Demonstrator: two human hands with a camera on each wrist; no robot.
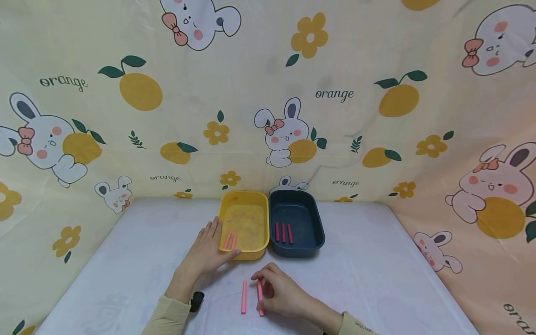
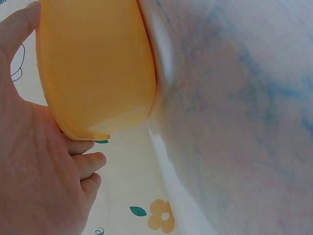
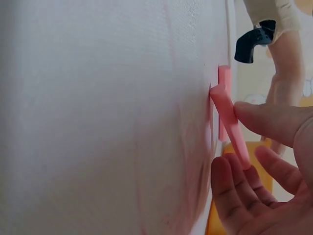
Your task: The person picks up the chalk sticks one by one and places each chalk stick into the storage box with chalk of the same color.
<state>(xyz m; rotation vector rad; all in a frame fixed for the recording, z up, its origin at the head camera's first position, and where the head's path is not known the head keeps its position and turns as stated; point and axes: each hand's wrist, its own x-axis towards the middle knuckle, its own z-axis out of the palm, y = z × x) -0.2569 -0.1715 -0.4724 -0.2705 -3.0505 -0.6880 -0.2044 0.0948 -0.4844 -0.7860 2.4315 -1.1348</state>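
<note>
My right hand [image 1: 284, 291] pinches a pink stick [image 1: 260, 298] between thumb and fingers, just above the white tabletop. In the right wrist view the held stick [image 3: 229, 122] is tilted, one end near the cloth. Left of it, a second pink stick [image 1: 244, 297] lies on the table. My left hand [image 1: 207, 249], fingers straight, rests along the left side and front rim of a yellow tub [image 1: 246, 255]. Two pink sticks [image 1: 227, 240] lie inside that tub. The left wrist view shows the hand [image 2: 44, 161] against the tub's outer wall [image 2: 98, 63].
A dark blue tub [image 1: 299, 252] stands right beside the yellow one and holds three darker-looking pink sticks [image 1: 283, 233]. Behind both hangs a patterned curtain [image 1: 243, 70] with rabbits and oranges. White cloth [image 1: 368, 279] covers the table.
</note>
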